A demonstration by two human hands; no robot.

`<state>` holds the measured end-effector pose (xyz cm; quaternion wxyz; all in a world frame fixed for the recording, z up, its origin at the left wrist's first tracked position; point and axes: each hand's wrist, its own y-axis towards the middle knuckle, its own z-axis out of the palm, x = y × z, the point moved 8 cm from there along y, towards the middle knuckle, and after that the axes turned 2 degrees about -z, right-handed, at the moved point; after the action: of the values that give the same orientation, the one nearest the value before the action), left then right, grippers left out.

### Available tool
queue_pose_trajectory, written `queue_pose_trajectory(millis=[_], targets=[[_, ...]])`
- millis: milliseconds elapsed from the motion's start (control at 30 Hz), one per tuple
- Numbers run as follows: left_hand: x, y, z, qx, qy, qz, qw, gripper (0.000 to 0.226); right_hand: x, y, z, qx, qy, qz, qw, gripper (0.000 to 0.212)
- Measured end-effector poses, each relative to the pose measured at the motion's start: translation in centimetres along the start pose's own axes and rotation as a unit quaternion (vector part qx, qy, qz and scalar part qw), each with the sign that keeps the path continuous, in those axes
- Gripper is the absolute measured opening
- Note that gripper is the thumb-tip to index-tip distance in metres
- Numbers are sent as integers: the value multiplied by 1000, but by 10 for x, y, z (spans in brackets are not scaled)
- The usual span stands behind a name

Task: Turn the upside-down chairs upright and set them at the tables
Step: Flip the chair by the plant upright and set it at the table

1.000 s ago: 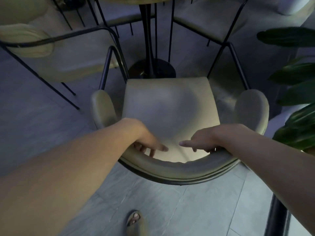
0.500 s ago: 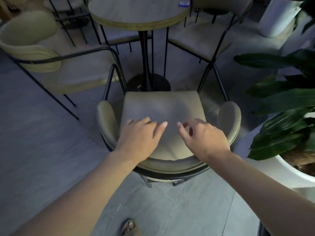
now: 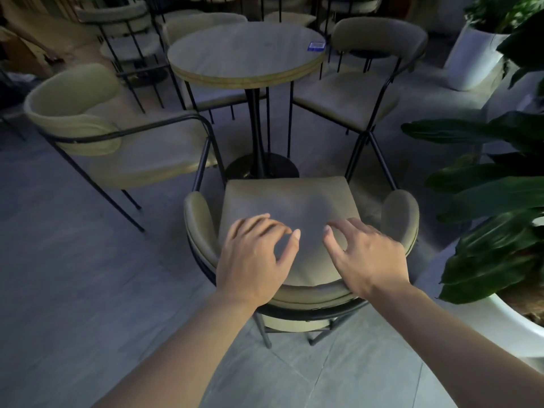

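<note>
An olive padded chair (image 3: 288, 198) with a curved backrest and black metal legs stands upright on the floor right in front of me, its seat facing the round wooden table (image 3: 247, 51). My left hand (image 3: 253, 257) and my right hand (image 3: 368, 257) hover above the rear of its seat and backrest, fingers spread, holding nothing. Two more upright chairs stand at the same table: a left chair (image 3: 97, 128) and a right chair (image 3: 353, 98).
A small blue card (image 3: 316, 46) lies on the table top. Large potted plants in white pots (image 3: 500, 316) crowd the right side. More chairs and tables (image 3: 129, 39) stand behind. Grey tiled floor (image 3: 73, 275) spreads to the left.
Both hands let go of the chair's backrest and rose above it with fingers spread. My view lifted and pulled back, showing the table top and the surrounding chairs.
</note>
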<state>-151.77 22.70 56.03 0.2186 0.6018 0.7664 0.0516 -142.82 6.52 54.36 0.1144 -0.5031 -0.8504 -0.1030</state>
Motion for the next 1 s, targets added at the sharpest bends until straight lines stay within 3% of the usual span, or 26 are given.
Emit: queue_pose_trajectory(millis=[500,1000], targets=[[7,102,42,18,12,-27,999,55,-31,109,0,16,-22,15,1000,52],[10,107,56,85,37,-30,995,62,-26,110,-1,51,-53,12,997,50]])
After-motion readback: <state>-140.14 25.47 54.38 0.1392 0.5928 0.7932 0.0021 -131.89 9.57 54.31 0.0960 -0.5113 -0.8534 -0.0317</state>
